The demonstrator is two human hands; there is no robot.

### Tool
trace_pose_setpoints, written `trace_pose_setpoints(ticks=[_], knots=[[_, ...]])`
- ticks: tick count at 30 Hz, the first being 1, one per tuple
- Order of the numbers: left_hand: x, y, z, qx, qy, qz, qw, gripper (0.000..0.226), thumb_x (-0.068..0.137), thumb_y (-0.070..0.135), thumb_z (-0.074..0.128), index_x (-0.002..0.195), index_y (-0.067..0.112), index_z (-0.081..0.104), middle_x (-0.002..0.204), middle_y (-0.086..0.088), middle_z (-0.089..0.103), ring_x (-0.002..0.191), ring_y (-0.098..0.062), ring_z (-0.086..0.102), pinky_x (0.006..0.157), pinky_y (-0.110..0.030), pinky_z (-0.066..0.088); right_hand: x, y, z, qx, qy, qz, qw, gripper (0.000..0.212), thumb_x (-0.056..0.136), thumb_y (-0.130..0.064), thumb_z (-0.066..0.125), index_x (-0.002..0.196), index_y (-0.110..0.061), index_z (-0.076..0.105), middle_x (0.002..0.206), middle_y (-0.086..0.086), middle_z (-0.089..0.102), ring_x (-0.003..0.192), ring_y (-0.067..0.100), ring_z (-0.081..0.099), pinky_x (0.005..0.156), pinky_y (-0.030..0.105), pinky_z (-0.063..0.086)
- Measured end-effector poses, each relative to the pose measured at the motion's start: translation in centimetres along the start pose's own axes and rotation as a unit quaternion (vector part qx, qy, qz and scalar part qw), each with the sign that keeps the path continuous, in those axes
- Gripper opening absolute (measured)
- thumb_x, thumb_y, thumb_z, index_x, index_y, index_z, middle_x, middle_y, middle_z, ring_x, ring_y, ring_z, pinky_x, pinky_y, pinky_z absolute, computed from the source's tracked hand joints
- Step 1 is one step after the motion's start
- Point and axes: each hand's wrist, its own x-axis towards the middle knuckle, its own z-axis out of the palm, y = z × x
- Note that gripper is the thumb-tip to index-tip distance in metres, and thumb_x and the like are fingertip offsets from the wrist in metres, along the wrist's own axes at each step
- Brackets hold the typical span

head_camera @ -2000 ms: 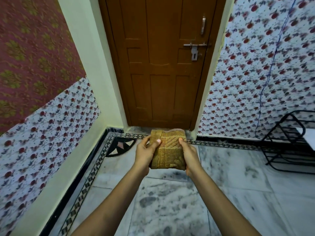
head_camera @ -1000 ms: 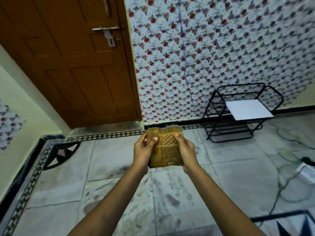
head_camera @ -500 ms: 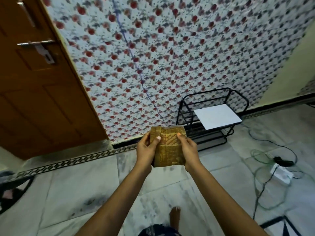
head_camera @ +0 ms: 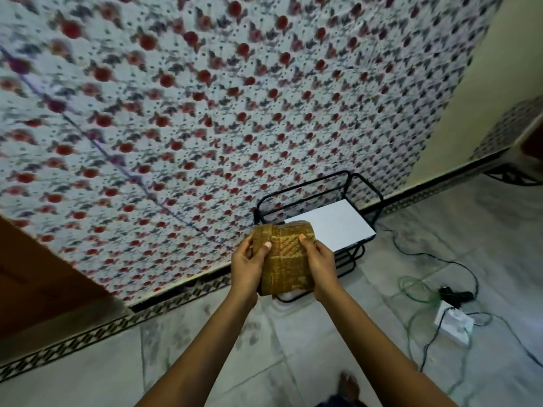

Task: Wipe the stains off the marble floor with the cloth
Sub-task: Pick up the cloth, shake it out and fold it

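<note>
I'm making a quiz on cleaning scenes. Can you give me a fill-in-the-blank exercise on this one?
1. The folded cloth is held by ____ hands.
2. The black wire rack carries a ____ board.
3. The rack stands against the ____ wallpaper.
4. Cables lie on the floor on the person's ____ side.

Missing words: both; white; floral; right

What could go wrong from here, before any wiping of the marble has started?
1. The cables and white power strip lie loose on the floor to the right; a bare foot could snag them, or a damp cloth reach the strip.
2. The cloth is folded, held up by the left hand and right hand, so stains below remain untouched.
3. The black rack stands close ahead and could be bumped.
</note>
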Motion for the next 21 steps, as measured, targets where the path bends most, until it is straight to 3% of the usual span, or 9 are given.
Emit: trace_pose_setpoints(ticks=[3, 6, 12, 18, 21], knots=[[3.9, -0.4, 6.3, -0.007, 0.012, 0.009, 1.0, 0.035, 0.088, 0.019, 0.063, 0.122, 0.013, 0.058, 0.111, -0.007, 0.064, 0.099, -0.023, 0.063, 0.078, -0.035, 0.055, 6.5, -2.0, -3.2, -0.011, -0.025, -0.011, 1.0, 0.016, 0.091, -0.032, 0.057, 0.08, -0.022, 0.063, 0.088, 0.002, 0.065, 0.087, 0.021, 0.063, 0.076, 0.035, 0.054], [6.7, -0.9, 12.0, -0.013, 0.035, -0.002, 0.999, 0.037, 0.089, 0.018, 0.062, 0.125, 0.011, 0.057, 0.112, -0.009, 0.065, 0.098, -0.023, 0.063, 0.079, -0.035, 0.055, 12.2, -3.8, -6.4, -0.041, -0.037, -0.009, 0.998, 0.017, 0.091, -0.033, 0.057, 0.083, -0.021, 0.064, 0.091, 0.005, 0.067, 0.09, 0.024, 0.064, 0.082, 0.039, 0.054], [11.7, -2.2, 21.2, -0.018, 0.081, -0.047, 0.995, 0.047, 0.088, 0.02, 0.063, 0.133, 0.015, 0.051, 0.124, -0.012, 0.06, 0.11, -0.027, 0.059, 0.091, -0.044, 0.052, 21.7, -6.7, -11.6, -0.074, -0.079, 0.029, 0.994, 0.018, 0.092, -0.036, 0.054, 0.086, -0.021, 0.062, 0.089, 0.002, 0.065, 0.089, 0.022, 0.062, 0.08, 0.035, 0.053], [17.3, -2.8, 26.7, -0.042, 0.112, -0.073, 0.99, 0.042, 0.092, 0.011, 0.056, 0.133, 0.02, 0.048, 0.115, -0.006, 0.058, 0.099, -0.021, 0.058, 0.081, -0.033, 0.05, 30.7, -7.4, -13.2, -0.122, -0.123, 0.067, 0.983, 0.021, 0.092, -0.036, 0.053, 0.087, -0.018, 0.063, 0.092, 0.005, 0.066, 0.09, 0.022, 0.062, 0.083, 0.044, 0.055], [21.8, -4.6, 28.6, -0.043, 0.12, -0.104, 0.986, 0.043, 0.093, 0.01, 0.055, 0.133, 0.021, 0.048, 0.114, -0.006, 0.056, 0.092, -0.016, 0.057, 0.075, -0.028, 0.048, 35.9, -6.7, -13.4, -0.146, -0.135, 0.071, 0.978, 0.022, 0.092, -0.034, 0.053, 0.095, -0.015, 0.066, 0.099, 0.008, 0.067, 0.094, 0.024, 0.063, 0.081, 0.041, 0.055]])
